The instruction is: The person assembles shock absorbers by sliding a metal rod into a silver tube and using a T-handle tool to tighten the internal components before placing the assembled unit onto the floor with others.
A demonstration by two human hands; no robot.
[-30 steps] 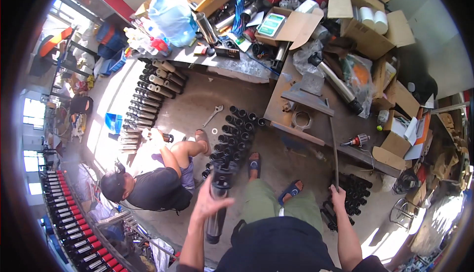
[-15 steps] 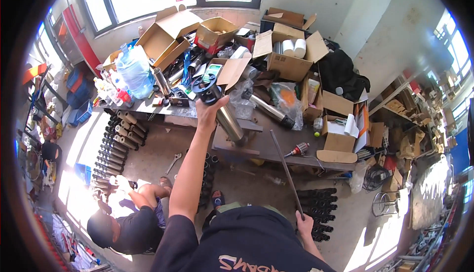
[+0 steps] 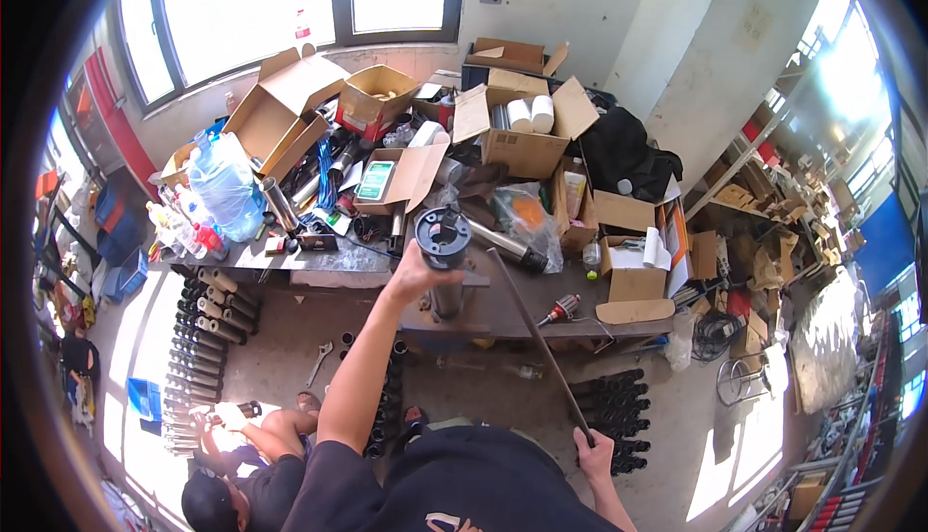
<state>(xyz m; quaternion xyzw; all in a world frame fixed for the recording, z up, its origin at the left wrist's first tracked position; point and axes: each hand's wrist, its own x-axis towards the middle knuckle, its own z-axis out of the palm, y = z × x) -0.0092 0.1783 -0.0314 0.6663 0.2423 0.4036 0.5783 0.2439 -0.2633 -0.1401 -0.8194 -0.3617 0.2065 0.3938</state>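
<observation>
Holding a heavy cylindrical pump body [image 3: 443,252] upright, the left hand [image 3: 414,274] is clenched round its side just below the black flanged top, with the lower end resting on the cluttered workbench [image 3: 503,310] straight ahead. The right hand [image 3: 592,453], low and close to the body, is closed on the near end of a long thin rod [image 3: 536,339] that slants up toward the cylinder. Judging by this, the cylinder is set on the bench but not let go, and the rod is not yet put to it. Below the left arm, rows of similar cylinders [image 3: 198,324] lie on the floor, and another person [image 3: 246,455] sits beside them
</observation>
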